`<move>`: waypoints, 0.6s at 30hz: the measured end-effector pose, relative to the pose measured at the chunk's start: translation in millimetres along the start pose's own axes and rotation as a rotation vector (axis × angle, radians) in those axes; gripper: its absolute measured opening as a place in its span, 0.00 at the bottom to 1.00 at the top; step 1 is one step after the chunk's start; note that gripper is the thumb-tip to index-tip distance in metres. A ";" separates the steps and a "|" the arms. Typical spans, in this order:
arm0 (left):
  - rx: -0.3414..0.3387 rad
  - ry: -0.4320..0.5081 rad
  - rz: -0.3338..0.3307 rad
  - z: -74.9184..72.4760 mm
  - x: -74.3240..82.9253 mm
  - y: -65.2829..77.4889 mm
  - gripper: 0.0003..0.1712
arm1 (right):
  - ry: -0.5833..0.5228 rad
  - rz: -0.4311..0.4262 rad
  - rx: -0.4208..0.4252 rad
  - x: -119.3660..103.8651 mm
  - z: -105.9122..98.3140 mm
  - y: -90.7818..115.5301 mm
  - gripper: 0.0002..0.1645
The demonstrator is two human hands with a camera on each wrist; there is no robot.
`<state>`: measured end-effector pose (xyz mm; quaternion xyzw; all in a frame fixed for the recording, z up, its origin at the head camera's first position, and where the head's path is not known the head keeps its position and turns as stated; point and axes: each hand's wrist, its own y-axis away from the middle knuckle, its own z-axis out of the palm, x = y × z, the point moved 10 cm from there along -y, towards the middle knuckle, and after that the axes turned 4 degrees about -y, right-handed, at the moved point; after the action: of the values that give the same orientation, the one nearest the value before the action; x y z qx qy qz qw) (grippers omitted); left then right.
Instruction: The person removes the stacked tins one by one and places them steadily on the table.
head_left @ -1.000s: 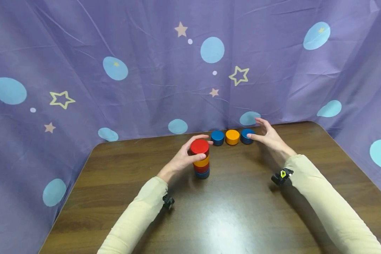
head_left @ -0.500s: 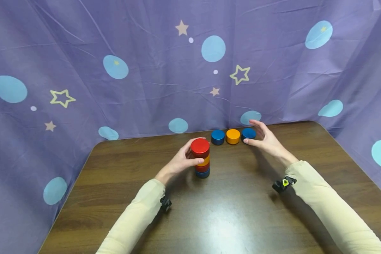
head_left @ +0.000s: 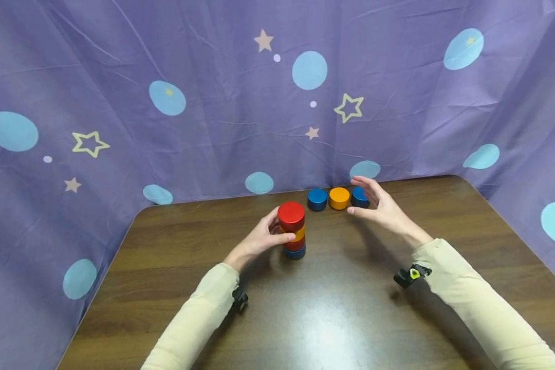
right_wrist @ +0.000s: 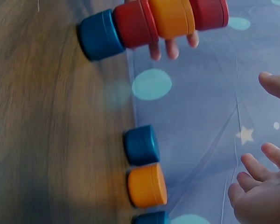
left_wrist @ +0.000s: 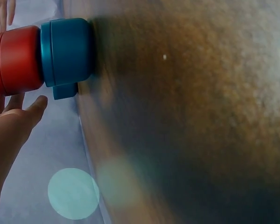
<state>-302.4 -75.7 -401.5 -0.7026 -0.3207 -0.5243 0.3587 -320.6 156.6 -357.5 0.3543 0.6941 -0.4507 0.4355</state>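
Note:
An upright stack of short cylindrical blocks stands on the table: a blue block (right_wrist: 101, 35) at the bottom, then a red block (right_wrist: 135, 23), an orange block (right_wrist: 171, 17) and a red block (head_left: 291, 215) on top. My left hand (head_left: 259, 237) holds the stack from its left side, thumb across the front and fingers behind, their tips showing in the right wrist view. My right hand (head_left: 388, 211) hovers with fingers spread and nothing between them. It partly covers the rightmost blue block (head_left: 359, 197) in the head view.
Along the table's back edge, a blue block (head_left: 317, 199) and an orange block (head_left: 339, 198) stand in a row with the rightmost blue one. A purple curtain (head_left: 213, 128) hangs behind the wooden table (head_left: 189, 231). Each sleeve carries a small black wrist camera.
My right hand has moved left, away from the rightmost blue block, which stays in the row. My left hand has drawn back and down from the stack's top to around its middle.

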 end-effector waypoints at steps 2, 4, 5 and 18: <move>-0.007 -0.012 -0.010 0.5 -2.5 -0.9 0.44 | 0.002 -0.018 -0.007 -5.5 3.9 0.4 0.44; -0.012 -0.019 -0.020 0.7 -5.0 -1.1 0.44 | 0.003 -0.040 -0.018 -10.7 8.6 0.5 0.44; -0.012 -0.021 -0.027 0.6 -6.0 -1.1 0.44 | 0.005 -0.049 -0.025 -12.8 11.1 0.5 0.43; 0.009 -0.024 -0.046 4.3 -8.6 -3.8 0.34 | 0.008 -0.132 -0.106 -28.1 45.3 2.4 0.45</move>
<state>-305.5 -70.7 -410.0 -0.6997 -0.3431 -0.5226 0.3458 -295.2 112.3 -342.0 0.2861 0.7406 -0.4395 0.4201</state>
